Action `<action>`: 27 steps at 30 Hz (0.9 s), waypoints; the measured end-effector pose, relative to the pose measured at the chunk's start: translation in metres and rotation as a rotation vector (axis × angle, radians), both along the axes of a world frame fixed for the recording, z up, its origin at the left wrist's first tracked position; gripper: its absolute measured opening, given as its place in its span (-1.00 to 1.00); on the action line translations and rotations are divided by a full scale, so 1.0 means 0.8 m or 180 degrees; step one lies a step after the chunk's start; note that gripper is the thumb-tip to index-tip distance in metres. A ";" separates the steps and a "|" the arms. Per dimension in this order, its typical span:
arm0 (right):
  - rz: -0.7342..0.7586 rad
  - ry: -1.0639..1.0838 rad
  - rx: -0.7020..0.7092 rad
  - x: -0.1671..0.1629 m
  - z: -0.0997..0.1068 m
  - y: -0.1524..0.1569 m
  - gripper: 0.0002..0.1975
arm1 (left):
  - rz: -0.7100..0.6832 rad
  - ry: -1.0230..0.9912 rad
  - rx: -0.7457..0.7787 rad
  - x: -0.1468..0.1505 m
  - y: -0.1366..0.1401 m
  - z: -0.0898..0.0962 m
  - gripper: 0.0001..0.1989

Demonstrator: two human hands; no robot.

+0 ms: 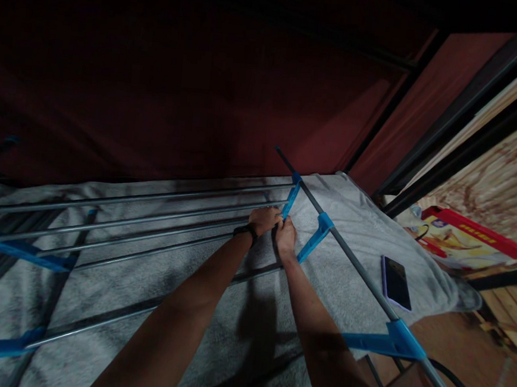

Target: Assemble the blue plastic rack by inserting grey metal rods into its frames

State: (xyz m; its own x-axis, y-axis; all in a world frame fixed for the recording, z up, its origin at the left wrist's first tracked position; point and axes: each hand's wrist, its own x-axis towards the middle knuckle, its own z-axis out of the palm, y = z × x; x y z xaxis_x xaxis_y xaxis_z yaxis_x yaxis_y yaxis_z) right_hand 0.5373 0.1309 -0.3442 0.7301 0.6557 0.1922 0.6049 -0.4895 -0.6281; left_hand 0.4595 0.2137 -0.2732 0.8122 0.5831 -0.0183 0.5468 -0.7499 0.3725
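Observation:
A rack frame of grey metal tubes joined by blue plastic brackets stands on a grey cloth. My left hand (pixel 265 219), with a dark band on its wrist, is closed round the end of a metal tube (pixel 185 213) beside a blue bracket (pixel 291 199). Right against it, my right hand (pixel 285 236) has its fingers closed on the lower end of that bracket. The fingers hide the joint between tube and bracket. A second blue bracket (pixel 315 238) stands just right of my right hand. Both brackets branch from a long grey pole (pixel 357 261).
More blue brackets (pixel 0 340) hold the tubes at the left. A phone (pixel 397 283) lies on the cloth (pixel 364 217) at the right. A red and yellow box (pixel 465 236) stands farther right. A dark red panel (pixel 180 110) rises behind the cloth.

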 end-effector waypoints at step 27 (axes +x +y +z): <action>0.0062 0.0104 -0.0244 0.003 -0.006 -0.006 -0.64 | 0.2391 -0.1501 0.0869 -0.365 -0.099 -0.058 -0.71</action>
State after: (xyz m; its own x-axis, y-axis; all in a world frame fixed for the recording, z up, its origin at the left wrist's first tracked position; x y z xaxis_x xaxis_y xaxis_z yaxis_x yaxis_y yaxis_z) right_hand 0.5396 0.1261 -0.3493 0.7221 0.6818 0.1171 0.5945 -0.5252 -0.6088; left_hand 0.1677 0.1347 -0.3192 0.1081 0.8948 0.4333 0.7615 -0.3547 0.5425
